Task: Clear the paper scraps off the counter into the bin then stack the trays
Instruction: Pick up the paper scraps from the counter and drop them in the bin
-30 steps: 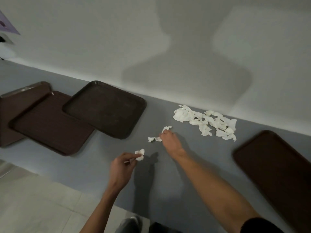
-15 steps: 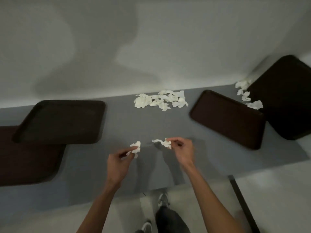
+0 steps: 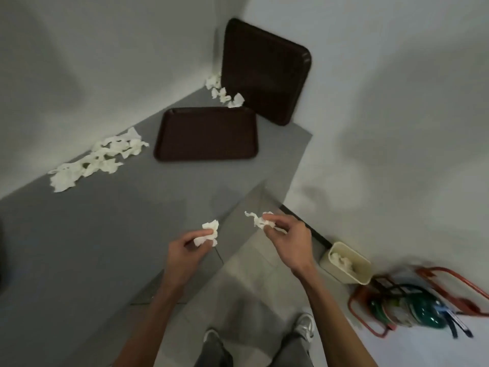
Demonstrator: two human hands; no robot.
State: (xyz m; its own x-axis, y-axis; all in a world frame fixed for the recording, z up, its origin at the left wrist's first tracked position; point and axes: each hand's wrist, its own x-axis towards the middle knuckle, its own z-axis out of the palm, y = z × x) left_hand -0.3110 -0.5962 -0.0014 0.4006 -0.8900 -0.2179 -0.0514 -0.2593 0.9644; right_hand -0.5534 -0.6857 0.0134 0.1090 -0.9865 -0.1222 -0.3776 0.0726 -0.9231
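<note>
My left hand (image 3: pixel 185 250) pinches a white paper scrap (image 3: pixel 210 230) above the front edge of the grey counter (image 3: pixel 105 234). My right hand (image 3: pixel 288 242) pinches another crumpled scrap (image 3: pixel 258 220) past the counter's corner, over the floor. A cream bin (image 3: pixel 350 262) with paper inside stands on the floor by the wall, to the right of my right hand. A pile of scraps (image 3: pixel 98 158) lies along the back wall. More scraps (image 3: pixel 225 92) lie in the far corner. One brown tray (image 3: pixel 206 135) lies flat on the counter; a second tray (image 3: pixel 264 70) sits behind it in the corner.
A red wire basket (image 3: pixel 412 300) with green and blue items sits on the floor right of the bin. My legs and shoes (image 3: pixel 304 327) stand on the tiled floor beside the counter's right end. Walls close in the counter at the back and right.
The view has swung right, away from the left trays, bringing the bin and basket into sight. Both hands have carried their scraps from over the counter toward its right end.
</note>
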